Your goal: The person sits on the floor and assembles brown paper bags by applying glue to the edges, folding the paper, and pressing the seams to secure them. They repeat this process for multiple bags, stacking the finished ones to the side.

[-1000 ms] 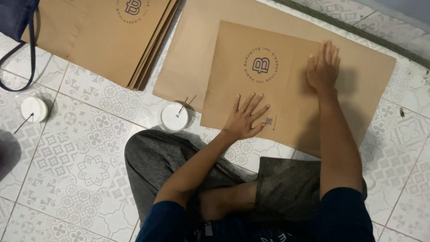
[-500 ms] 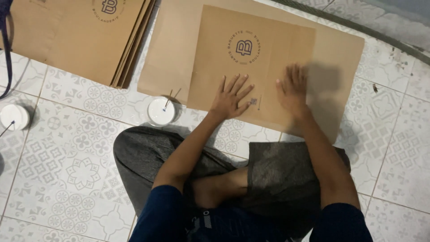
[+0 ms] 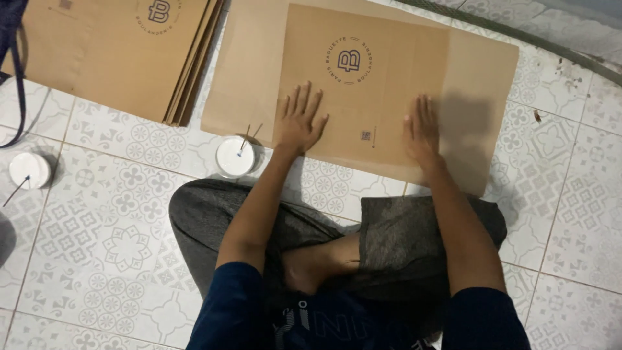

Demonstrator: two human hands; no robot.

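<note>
Head view is showing a person sitting cross-legged on a patterned tile floor (image 3: 97, 259), both palms lying flat on a brown paper bag (image 3: 369, 84) at twelve o'clock from the knees. Left hand (image 3: 299, 123) is pressing near the bag's lower left edge with fingers spread, gripping nothing; right hand (image 3: 421, 129) is pressing at its lower right with fingers close together, also holding nothing. The bag is resting on a larger brown sheet (image 3: 253, 71). A white round cup (image 3: 234, 156) with a thin stick is sitting at nine o'clock, just beside the left wrist. A stack of similar bags (image 3: 110, 52) is lying at ten o'clock, another white cup (image 3: 29, 170) beyond.
</note>
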